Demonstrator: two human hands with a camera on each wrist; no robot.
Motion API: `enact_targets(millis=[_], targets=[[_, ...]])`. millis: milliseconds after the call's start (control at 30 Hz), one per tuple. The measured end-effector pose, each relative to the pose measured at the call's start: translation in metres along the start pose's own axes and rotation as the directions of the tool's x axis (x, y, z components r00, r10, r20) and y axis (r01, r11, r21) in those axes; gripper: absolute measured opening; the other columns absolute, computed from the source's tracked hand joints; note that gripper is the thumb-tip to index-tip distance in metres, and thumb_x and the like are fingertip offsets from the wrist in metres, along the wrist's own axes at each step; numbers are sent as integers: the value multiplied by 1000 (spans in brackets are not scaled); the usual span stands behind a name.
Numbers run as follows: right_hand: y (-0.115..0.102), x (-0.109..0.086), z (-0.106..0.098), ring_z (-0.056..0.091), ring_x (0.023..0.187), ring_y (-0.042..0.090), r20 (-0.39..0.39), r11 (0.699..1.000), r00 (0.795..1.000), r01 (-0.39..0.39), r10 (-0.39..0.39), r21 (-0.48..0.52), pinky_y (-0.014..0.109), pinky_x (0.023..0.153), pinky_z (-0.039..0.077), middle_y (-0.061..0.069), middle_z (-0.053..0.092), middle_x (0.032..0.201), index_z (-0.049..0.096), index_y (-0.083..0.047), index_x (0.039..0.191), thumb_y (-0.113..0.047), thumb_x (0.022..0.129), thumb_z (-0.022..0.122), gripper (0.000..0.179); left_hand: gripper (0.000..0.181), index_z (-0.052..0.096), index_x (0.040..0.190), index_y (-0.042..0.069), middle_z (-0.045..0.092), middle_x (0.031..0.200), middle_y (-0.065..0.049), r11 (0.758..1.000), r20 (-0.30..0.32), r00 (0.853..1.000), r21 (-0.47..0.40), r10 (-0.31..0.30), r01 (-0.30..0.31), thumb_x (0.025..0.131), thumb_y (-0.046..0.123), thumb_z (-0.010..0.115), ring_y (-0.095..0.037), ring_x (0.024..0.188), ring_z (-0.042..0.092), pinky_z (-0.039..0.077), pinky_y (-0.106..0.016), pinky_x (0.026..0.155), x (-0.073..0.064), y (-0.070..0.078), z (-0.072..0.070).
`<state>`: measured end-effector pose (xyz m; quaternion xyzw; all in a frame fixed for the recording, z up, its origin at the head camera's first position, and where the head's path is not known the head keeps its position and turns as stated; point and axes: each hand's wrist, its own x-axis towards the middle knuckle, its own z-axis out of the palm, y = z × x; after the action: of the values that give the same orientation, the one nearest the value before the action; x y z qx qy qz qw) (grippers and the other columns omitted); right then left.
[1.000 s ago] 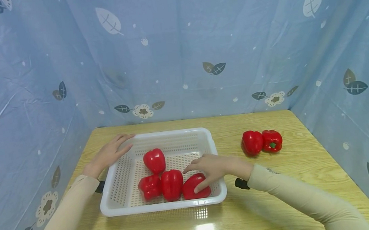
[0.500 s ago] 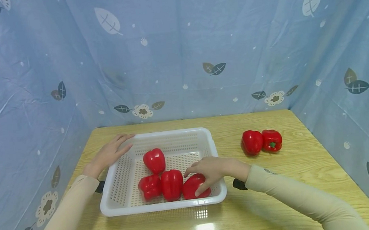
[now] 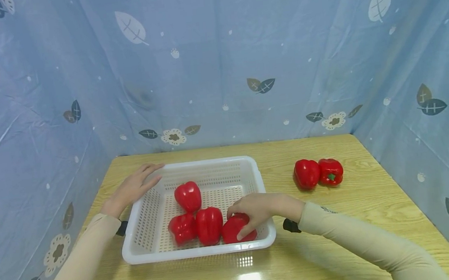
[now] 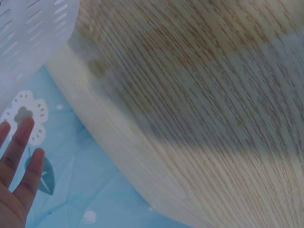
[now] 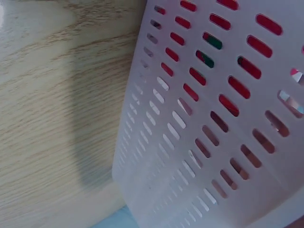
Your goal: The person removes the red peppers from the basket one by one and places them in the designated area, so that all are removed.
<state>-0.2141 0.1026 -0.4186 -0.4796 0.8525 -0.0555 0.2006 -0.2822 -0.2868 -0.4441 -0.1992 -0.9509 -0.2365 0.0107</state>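
In the head view a white slotted plastic basket [image 3: 197,252] holds several red bell peppers. My right hand [image 3: 254,207] reaches over its right wall and grips the front-right bell pepper [image 3: 233,227], fingers over the far side and thumb on the near side. Beside that pepper lie a second bell pepper [image 3: 210,226] and a third, lumpier one [image 3: 182,229]; another bell pepper [image 3: 188,197] sits behind them. At the back-left corner my left hand [image 3: 135,188] rests by the rim with its fingers straight. The right wrist view shows the basket's side wall [image 5: 190,118], with red and green visible through the slots.
Two more red bell peppers, one plain [image 3: 307,174] and one with a green stem [image 3: 331,172], lie side by side on the wooden table [image 3: 303,259] right of the basket. A blue patterned curtain [image 3: 216,58] surrounds the table's back and sides.
My right hand has lowered slightly, and its fingers have curled in around the front-right bell pepper. The left hand, basket and other peppers stay put.
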Motion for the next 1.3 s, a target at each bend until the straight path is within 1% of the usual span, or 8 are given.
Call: enact_targets(millis=[233, 367, 500, 767, 900, 967, 1133, 1300], targets=[[0, -2, -1, 55, 93, 1, -24, 1000, 1000, 17, -17, -19, 20, 81, 47, -12, 61, 105, 57, -23, 118, -60, 77, 64, 55, 52, 37, 142, 30, 38, 143, -9, 1000, -21, 999, 3, 26, -26, 94, 51, 41, -37, 126, 40, 34, -65, 94, 2, 0, 1], [2, -4, -5, 55, 90, 1, -40, 1000, 999, 25, -25, -16, 19, 79, 47, -11, 61, 103, 57, -23, 117, -58, 77, 65, 54, 52, 36, 142, 32, 37, 144, -8, 1000, -13, 1000, 4, 17, -17, 94, 52, 41, -37, 127, 39, 34, -65, 94, 1, 2, 0], [4, -6, -12, 55, 88, 1, -64, 999, 997, 37, -38, -15, 19, 77, 47, -10, 61, 101, 57, -22, 115, -56, 77, 66, 52, 52, 35, 142, 32, 35, 145, -9, 1000, -5, 1000, 5, 12, -12, 94, 52, 41, -38, 128, 38, 33, -66, 95, 1, 3, -1], [2, -15, -26, 55, 90, 2, -93, 1000, 996, -1, 3, 26, 21, 79, 48, -10, 61, 103, 57, -21, 117, -54, 77, 67, 52, 54, 37, 142, 25, 35, 145, -11, 1000, -8, 1000, 7, 22, -22, 95, 51, 41, -39, 127, 38, 33, -66, 94, 2, 1, 0], [3, -19, -33, 55, 90, 2, -130, 999, 991, 11, -6, 39, 21, 79, 48, -10, 60, 103, 57, -20, 116, -51, 78, 68, 50, 53, 37, 142, 30, 36, 144, -9, 1000, -10, 1000, 6, 20, -20, 94, 52, 41, -38, 126, 40, 34, -65, 94, 1, 0, 1], [3, -22, -36, 55, 90, 2, -137, 999, 991, 5, 2, 48, 21, 79, 48, -10, 60, 103, 57, -20, 117, -50, 78, 68, 51, 52, 37, 142, 31, 36, 144, -9, 1000, -13, 1000, 3, 21, -21, 94, 52, 41, -37, 126, 40, 35, -64, 94, 1, 0, 0], [4, -28, -42, 55, 92, 1, -147, 998, 989, -22, 31, 65, 20, 79, 49, -10, 60, 106, 56, -19, 120, -51, 78, 67, 54, 52, 37, 142, 30, 36, 144, -10, 1000, -15, 1000, 9, 23, -23, 94, 52, 40, -38, 125, 41, 35, -65, 94, 2, -1, 1], [7, -36, -47, 55, 93, 1, -179, 994, 983, -34, 52, 105, 20, 79, 49, -10, 58, 109, 55, -20, 121, -52, 78, 67, 55, 53, 36, 142, 29, 36, 144, -10, 1000, -10, 1000, 6, 14, -14, 94, 52, 40, -38, 126, 40, 35, -65, 93, 1, 0, 1]])
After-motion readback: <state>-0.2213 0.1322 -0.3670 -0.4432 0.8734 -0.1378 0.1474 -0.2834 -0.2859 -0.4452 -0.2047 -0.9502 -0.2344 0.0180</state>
